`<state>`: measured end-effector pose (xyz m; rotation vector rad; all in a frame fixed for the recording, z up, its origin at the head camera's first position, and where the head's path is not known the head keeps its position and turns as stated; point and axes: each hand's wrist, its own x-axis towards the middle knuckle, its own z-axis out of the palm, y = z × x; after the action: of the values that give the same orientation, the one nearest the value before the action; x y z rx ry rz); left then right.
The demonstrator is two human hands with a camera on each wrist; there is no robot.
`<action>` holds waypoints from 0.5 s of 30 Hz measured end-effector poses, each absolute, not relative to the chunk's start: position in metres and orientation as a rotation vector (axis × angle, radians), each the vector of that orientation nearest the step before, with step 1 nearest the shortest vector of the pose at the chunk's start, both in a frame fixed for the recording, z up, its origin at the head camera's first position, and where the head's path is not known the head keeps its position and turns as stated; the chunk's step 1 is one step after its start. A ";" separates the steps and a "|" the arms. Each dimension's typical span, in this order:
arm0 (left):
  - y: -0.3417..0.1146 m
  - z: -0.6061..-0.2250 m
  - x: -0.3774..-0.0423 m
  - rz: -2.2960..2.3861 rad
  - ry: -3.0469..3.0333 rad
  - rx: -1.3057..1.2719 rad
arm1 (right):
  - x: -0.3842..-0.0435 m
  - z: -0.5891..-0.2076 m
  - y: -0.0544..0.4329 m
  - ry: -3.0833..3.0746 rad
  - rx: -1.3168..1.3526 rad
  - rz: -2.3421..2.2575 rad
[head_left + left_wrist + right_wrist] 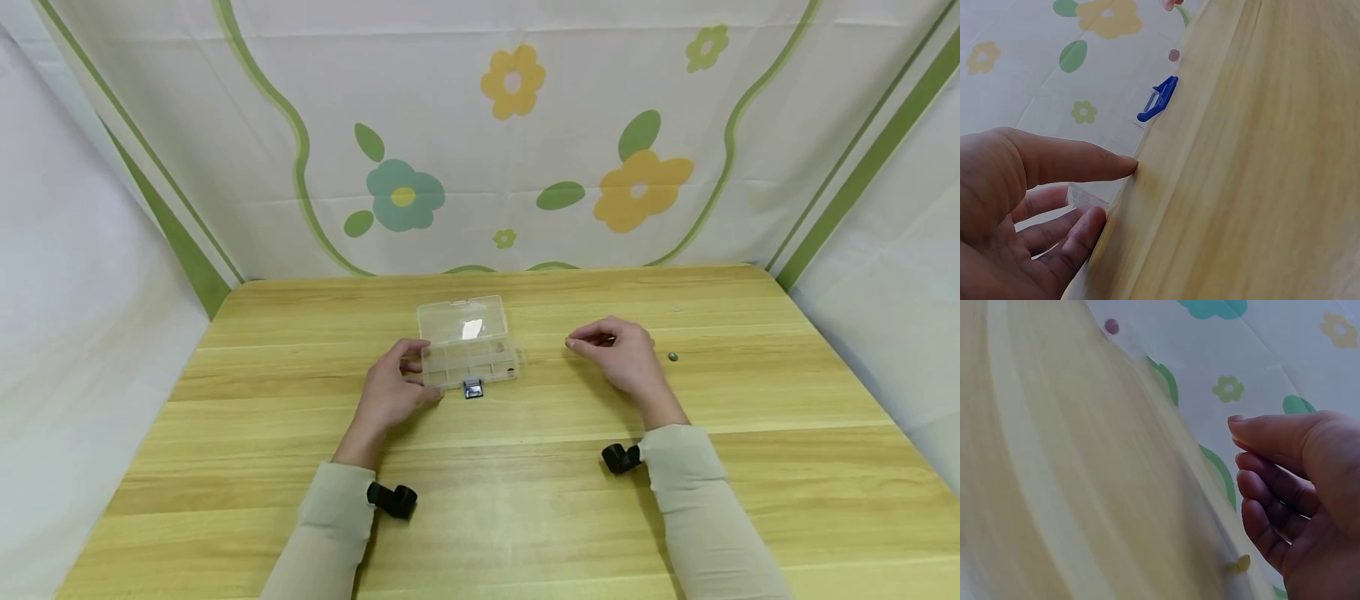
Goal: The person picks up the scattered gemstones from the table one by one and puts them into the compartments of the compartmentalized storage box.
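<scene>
A clear plastic compartment box lies on the table with its lid raised and tilted back. My left hand grips the box's left end, thumb at the front and fingers behind. A blue latch juts from the box's front. In the box's right front compartment sits a small dark reddish bead. To the right of the box, my right hand hovers above the table, thumb and index finger pinched together. A tiny brownish thing seems to show at those fingertips, mostly hidden.
A small dark green stone lies on the wooden table, right of the right hand. Farther back is a tiny pale speck. A flowered cloth hangs behind the table. Black wrist cameras sit on both sleeves.
</scene>
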<state>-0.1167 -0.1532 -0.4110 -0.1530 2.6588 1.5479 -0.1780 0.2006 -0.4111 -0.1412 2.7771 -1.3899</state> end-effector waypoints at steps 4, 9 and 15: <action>-0.153 -0.412 -0.117 1.555 2.651 -0.156 | -0.176 -0.412 0.190 2.732 -0.174 -1.414; -0.153 -0.412 -0.117 1.552 2.650 -0.161 | -0.175 -0.412 0.177 2.702 -0.198 -1.442; -0.152 -0.411 -0.117 1.556 2.654 -0.159 | -0.173 -0.413 0.166 2.680 -0.204 -1.461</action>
<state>-0.1172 -0.1524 -0.4111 -0.1590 2.6535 1.5559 -0.1729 0.1661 -0.4126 -0.2042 2.6797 -1.4615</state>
